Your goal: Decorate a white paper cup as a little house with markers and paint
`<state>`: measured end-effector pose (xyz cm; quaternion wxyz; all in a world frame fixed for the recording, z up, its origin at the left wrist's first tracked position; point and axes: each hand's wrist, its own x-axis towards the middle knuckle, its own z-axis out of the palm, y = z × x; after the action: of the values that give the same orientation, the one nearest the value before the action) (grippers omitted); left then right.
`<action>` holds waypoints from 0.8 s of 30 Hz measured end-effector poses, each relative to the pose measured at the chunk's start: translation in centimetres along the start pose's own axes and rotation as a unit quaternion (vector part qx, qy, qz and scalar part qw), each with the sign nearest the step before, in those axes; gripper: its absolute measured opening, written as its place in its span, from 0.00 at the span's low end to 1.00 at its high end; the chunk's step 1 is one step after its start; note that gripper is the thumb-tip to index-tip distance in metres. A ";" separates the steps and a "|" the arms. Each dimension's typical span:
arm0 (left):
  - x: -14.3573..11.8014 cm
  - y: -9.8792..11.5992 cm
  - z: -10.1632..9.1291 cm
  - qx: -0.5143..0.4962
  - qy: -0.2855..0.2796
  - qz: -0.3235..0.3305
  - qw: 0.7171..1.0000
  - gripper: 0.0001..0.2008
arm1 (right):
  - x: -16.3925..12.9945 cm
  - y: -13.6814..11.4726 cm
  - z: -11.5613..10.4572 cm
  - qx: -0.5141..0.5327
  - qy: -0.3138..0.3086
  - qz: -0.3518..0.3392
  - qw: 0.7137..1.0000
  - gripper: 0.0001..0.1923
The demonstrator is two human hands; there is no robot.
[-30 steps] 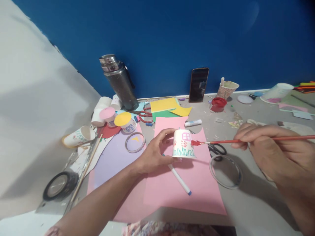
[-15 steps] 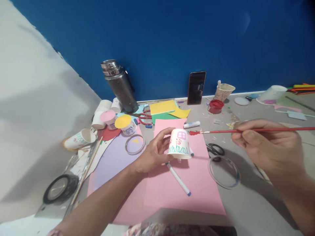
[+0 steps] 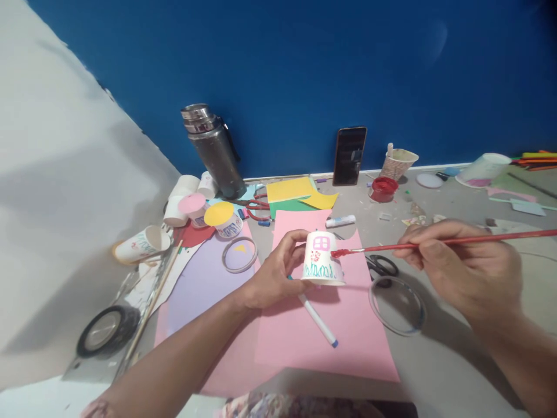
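A person dabs red paint onto a small upturned white paper cup held over a crowded craft bench.

The left hand is closed around the cup, thumb on top, holding it mouth-down just above a smooth pink paper sheet; the cup's matte side shows a pink window, red dots and teal scribbled grass. The right hand pinches a thin red-handled paintbrush, its wet red tip touching the cup's wall. This looks like the decorating step; the next dab likely calls for a light, steady touch on the curved, easily dented wall. A white marker with a blue tip lies below; a clear tape ring and black-handled scissors lie beside.
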<state>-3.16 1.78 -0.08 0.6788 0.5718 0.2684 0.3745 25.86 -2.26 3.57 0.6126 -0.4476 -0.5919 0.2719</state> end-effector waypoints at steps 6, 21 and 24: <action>0.1 -0.3 0.0 0.005 -0.012 0.014 1.000 0.35 | -0.1 -0.1 0.0 -0.025 -0.020 -0.042 0.999 0.05; 0.1 -0.2 0.0 0.013 -0.010 0.004 1.000 0.36 | 0.3 -0.3 0.1 0.006 -0.026 -0.062 0.998 0.06; 0.0 -0.1 0.0 0.012 -0.008 0.001 1.000 0.36 | 0.2 -0.4 0.1 -0.011 -0.021 -0.059 0.998 0.06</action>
<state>-3.13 1.82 -0.22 0.6738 0.5830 0.2668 0.3673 25.72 -2.26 4.05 0.6101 -0.4130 -0.6327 0.2384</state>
